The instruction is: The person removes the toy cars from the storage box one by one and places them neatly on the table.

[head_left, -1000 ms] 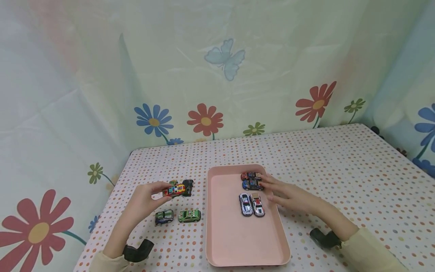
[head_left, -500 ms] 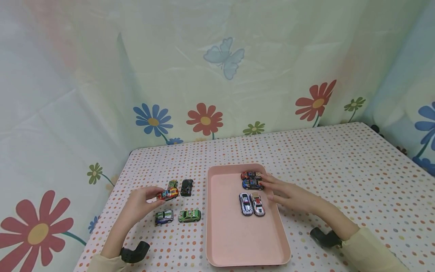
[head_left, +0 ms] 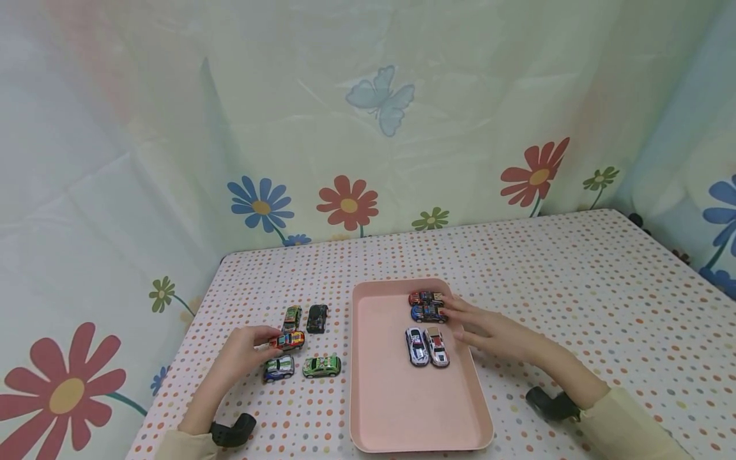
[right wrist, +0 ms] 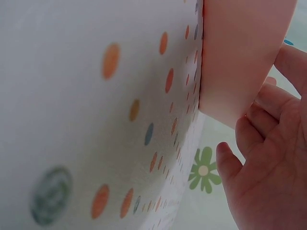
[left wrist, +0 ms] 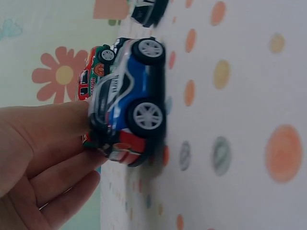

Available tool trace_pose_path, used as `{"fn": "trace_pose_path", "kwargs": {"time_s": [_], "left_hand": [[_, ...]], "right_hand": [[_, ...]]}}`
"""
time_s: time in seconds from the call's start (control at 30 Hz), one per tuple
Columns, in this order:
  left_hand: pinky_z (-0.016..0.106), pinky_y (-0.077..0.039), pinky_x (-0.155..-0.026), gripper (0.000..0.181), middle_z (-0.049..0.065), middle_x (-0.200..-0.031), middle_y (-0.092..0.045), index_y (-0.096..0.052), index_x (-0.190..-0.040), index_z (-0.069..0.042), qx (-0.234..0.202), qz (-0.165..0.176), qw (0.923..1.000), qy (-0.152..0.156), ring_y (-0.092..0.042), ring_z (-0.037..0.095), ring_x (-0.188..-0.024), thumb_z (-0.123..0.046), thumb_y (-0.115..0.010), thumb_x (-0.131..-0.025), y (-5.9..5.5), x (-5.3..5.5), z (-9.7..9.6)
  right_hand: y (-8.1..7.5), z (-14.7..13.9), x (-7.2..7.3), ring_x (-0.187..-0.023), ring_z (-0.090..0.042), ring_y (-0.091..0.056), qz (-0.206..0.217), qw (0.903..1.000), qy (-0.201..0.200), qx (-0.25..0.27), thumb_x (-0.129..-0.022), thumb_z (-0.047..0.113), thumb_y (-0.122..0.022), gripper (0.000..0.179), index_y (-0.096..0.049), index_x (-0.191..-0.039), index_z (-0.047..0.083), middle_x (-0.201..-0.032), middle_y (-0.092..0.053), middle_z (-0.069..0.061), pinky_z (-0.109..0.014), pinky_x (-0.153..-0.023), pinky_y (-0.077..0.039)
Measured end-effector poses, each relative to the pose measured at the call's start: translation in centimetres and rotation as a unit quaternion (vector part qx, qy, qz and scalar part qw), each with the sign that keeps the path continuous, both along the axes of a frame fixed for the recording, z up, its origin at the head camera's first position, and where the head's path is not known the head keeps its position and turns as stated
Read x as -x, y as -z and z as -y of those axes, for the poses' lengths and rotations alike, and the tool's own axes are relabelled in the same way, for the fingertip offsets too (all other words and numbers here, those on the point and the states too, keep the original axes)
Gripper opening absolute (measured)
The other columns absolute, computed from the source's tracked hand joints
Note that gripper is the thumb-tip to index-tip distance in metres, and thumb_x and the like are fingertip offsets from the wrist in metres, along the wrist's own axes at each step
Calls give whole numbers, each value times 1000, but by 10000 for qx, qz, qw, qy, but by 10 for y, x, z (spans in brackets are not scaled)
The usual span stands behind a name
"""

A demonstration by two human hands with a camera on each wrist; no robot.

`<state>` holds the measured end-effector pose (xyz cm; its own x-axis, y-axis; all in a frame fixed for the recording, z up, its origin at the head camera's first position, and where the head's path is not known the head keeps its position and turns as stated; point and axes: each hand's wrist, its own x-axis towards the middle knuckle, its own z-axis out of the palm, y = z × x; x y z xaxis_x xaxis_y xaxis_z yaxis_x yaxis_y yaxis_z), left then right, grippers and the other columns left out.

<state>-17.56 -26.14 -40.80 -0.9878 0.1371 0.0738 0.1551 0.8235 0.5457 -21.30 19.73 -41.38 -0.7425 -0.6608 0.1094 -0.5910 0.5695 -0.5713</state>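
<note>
Between thumb and fingers, my left hand (head_left: 241, 353) pinches a red and yellow toy car (head_left: 289, 340) at the left of the head view. A silver and blue toy car (head_left: 278, 368) lies just on its near side; in the left wrist view this blue-sided car (left wrist: 129, 91) partly hides the held one. A green and orange toy car (head_left: 292, 317) lies right behind the held car. My right hand (head_left: 494, 332) lies over the right rim of the pink tray (head_left: 397, 409). Its fingertips are by a blue toy car (head_left: 427, 313) and a red toy car (head_left: 422, 298) inside.
A black toy car (head_left: 317, 319) and a bright green toy car (head_left: 322, 366) lie between my left hand and the tray. Inside the tray, a white toy car (head_left: 416, 347) and a white and red toy car (head_left: 437, 347) stand side by side. A dotted cloth (head_left: 552, 268) covers the table.
My left hand has brought the red and yellow car nearer and slightly left, uncovering the green and orange car and the black car. The right hand has stayed in place.
</note>
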Motion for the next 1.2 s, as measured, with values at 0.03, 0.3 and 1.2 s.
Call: {"fn": "trace_pose_path", "kwargs": {"time_s": [0.03, 0.3, 1.2], "left_hand": [[40, -50, -82, 29, 12, -106, -66, -69, -105, -2, 43, 15, 10000, -16, -62, 31, -98, -5, -76, -77, 1, 0, -1], [42, -49, -84, 29, 11, -106, -66, -69, -106, -2, 323, 49, 9995, 4, -62, 30, -99, -4, -75, -77, 3, 2, -4], [38, -51, -76, 25, 1, -92, -67, -71, -96, -8, 1308, 323, 9898, 460, -62, 19, -85, -7, -80, -73, -7, 13, -8]], "right_hand": [[0, 0, 0, -135, -35, -20, 2, 10000, 0, 0, -98, 29, -50, 49, -42, -140, 4, -150, -25, -13, -54, -102, -26], [0, 1, -1, -135, -35, -20, 9, 10000, 23, 15, -98, 28, -50, 49, -43, -140, 3, -150, -25, -13, -54, -102, -26], [1, -1, 1, -136, -33, -19, 35, 10000, 56, -25, -98, 28, -51, 50, -42, -140, 3, -151, -24, -12, -50, -103, -25]]}}
